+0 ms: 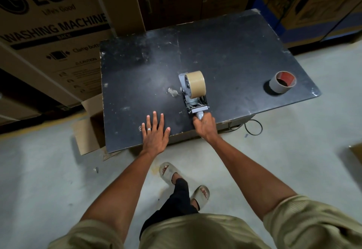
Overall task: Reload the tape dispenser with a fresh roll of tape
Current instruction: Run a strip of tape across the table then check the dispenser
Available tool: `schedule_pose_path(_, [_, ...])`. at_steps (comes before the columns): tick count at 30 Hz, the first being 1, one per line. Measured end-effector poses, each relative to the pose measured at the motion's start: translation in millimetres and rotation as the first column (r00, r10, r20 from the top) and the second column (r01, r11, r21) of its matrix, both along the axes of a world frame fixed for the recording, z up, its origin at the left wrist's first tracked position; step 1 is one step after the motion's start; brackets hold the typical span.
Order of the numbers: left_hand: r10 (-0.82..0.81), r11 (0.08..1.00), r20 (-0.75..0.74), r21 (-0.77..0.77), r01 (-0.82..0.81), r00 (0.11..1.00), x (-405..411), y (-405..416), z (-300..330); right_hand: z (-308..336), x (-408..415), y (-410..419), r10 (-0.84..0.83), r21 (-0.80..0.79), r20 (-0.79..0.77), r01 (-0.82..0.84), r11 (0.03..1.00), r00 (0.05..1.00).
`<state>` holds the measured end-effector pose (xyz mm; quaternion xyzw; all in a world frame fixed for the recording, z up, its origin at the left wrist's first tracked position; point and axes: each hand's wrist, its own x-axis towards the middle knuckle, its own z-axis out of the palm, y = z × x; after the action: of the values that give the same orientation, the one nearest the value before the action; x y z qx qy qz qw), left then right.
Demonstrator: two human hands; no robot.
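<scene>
A grey tape dispenser (193, 103) lies on the black table (235, 53), near its front edge. A full brown tape roll (196, 84) sits on the dispenser's spindle at its far end. My right hand (204, 125) is closed around the dispenser's handle at the near end. My left hand (155, 131) rests flat on the table to the left, fingers spread, holding nothing. An almost bare cardboard tape core (283, 82) with a red inner lining stands at the table's right edge.
A large cardboard washing machine box (49, 33) stands to the left of the table, with more boxes behind and to the right. An open small carton (90, 129) sits on the floor at the table's left corner. A black cable (253, 127) loops under the right side.
</scene>
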<state>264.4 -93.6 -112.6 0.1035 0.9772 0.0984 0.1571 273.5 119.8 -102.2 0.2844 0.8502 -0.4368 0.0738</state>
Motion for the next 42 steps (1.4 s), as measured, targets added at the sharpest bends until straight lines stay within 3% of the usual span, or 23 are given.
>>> schedule_pose_path(42, [0.019,1.0,-0.014,-0.018,-0.019,1.0,14.1,6.7,1.0,3.9,82.1,-4.2,-0.03,-0.051,-0.03,0.029,0.998,0.999])
